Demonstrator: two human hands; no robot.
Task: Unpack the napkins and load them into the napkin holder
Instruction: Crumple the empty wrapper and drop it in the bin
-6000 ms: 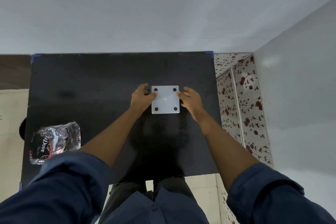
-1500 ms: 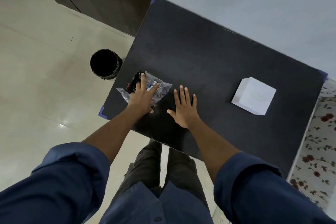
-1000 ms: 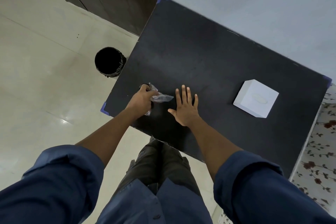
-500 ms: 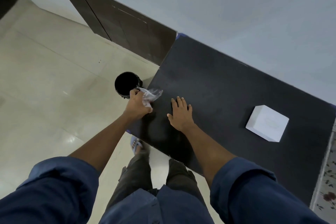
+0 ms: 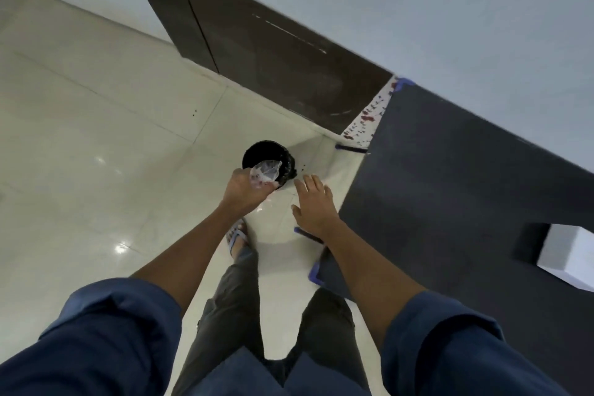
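Note:
My left hand (image 5: 241, 192) grips a crumpled clear plastic wrapper (image 5: 265, 173) and holds it over the near rim of a black bin (image 5: 269, 160) on the floor. My right hand (image 5: 313, 205) hovers open, fingers spread, above the floor just left of the black table (image 5: 450, 177). The white napkin holder (image 5: 567, 256) stands on the table at the right edge of the view, partly cut off.
Pale glossy floor tiles (image 5: 96, 145) spread to the left. A dark wooden door (image 5: 257, 42) stands behind the bin. My legs and a sandalled foot (image 5: 237, 235) are below the hands. Blue tape marks the table corners.
My left hand carried the wrapper off the table's left edge to over the bin. My right hand lifted off the table and moved left. The view swung left, away from the holder.

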